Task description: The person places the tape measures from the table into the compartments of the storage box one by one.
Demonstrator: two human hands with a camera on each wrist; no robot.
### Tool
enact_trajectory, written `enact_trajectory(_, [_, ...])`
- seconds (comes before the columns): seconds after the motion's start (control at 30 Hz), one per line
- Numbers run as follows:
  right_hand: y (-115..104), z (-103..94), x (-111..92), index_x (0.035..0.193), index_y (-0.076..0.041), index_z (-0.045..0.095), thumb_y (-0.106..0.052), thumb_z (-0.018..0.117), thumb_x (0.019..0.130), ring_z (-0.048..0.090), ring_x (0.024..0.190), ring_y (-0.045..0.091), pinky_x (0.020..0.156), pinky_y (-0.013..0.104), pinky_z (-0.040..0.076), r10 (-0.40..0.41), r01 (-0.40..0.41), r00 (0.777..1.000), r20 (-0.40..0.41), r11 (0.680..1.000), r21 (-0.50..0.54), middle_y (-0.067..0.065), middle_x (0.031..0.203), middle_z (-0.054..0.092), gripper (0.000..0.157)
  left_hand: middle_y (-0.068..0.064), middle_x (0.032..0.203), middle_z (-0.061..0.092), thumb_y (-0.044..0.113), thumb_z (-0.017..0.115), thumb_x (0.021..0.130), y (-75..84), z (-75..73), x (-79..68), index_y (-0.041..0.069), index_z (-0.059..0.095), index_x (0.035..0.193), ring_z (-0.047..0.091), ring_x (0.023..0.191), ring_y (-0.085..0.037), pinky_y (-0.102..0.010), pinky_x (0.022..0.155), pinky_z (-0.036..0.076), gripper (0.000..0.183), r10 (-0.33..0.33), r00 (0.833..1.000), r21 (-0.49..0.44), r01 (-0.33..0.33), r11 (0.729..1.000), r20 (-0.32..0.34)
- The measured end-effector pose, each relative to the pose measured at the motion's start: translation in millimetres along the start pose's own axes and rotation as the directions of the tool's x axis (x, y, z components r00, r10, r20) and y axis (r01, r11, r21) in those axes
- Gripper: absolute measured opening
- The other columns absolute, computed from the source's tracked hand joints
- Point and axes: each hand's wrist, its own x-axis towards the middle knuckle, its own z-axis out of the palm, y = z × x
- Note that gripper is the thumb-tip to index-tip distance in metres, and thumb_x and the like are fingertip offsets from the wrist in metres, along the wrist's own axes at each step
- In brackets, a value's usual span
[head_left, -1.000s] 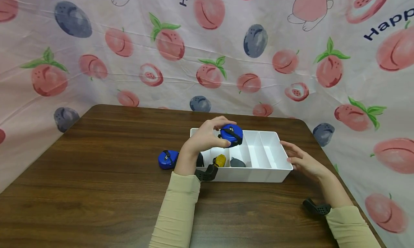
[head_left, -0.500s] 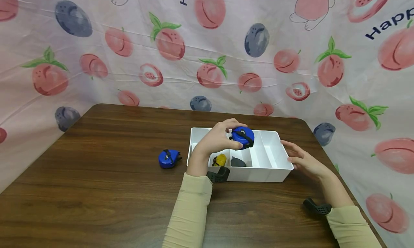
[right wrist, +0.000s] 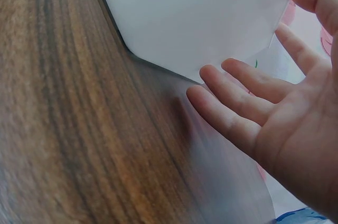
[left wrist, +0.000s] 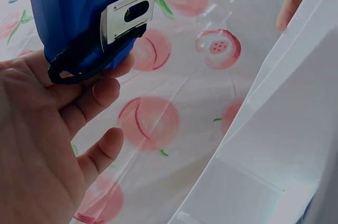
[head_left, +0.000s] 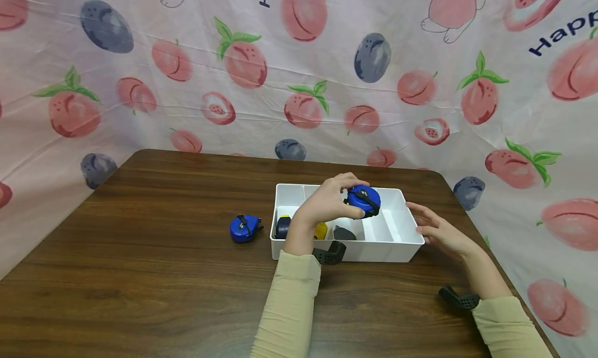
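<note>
My left hand [head_left: 327,205] grips a blue tape measure [head_left: 364,201] by its side, above the middle compartments of a white divided box [head_left: 369,251]. In the left wrist view, the tape measure [left wrist: 79,7] shows a silver metal clip and a black wrist strap; thumb and fingers hold its edge. My right hand [head_left: 439,233] is at the right end of the box, fingers spread and nearly straight, with fingertips at its wall. The right wrist view shows these fingers [right wrist: 237,97] beside the white wall [right wrist: 195,18]. A second blue tape measure [head_left: 244,229] lies on the table, left of the box.
Inside the box are a dark blue item [head_left: 282,227] with yellow on top, a partly hidden yellow tape measure [head_left: 321,231] and a dark grey rounded thing [head_left: 344,234]. The brown wooden table [head_left: 140,275] meets a fruit-printed cloth [head_left: 177,109] at its back and right.
My left hand has carried the blue tape measure to the right over the box, uncovering the dark blue item in the left compartment. My right hand has stayed at the box's right end.
</note>
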Motion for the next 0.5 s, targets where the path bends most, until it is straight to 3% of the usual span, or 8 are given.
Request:
enact_trajectory(0.3, [0.4,-0.9,0.8,0.151,-0.012,0.02,-0.004,0.046,0.098,0.058,0.106,0.018,0.081,0.036,0.052,-0.046,0.044,0.998,0.04,0.998,0.045,0.006,0.129,0.047,0.059,0.002,0.105,0.057,0.02,0.075,0.07,-1.9,10.9,6.2,0.007,0.064,0.122,0.049,0.099,-0.015,-0.025,0.079,0.047,0.054,0.015,0.999,0.044,-0.017,0.999,0.041])
enact_trajectory(0.5, [0.2,0.1,-0.4,0.151,-0.011,0.02,-0.005,0.046,0.099,0.057,0.108,0.017,0.082,0.036,0.051,-0.039,0.038,0.999,0.034,0.998,0.04,0.008,0.133,0.043,0.059,0.003,0.098,0.059,0.02,0.077,0.068,-2.1,15.9,8.5,0.007,0.065,0.119,0.05,0.093,-0.014,-0.024,0.077,0.046,0.054,0.04,0.997,0.085,-0.046,0.995,0.066])
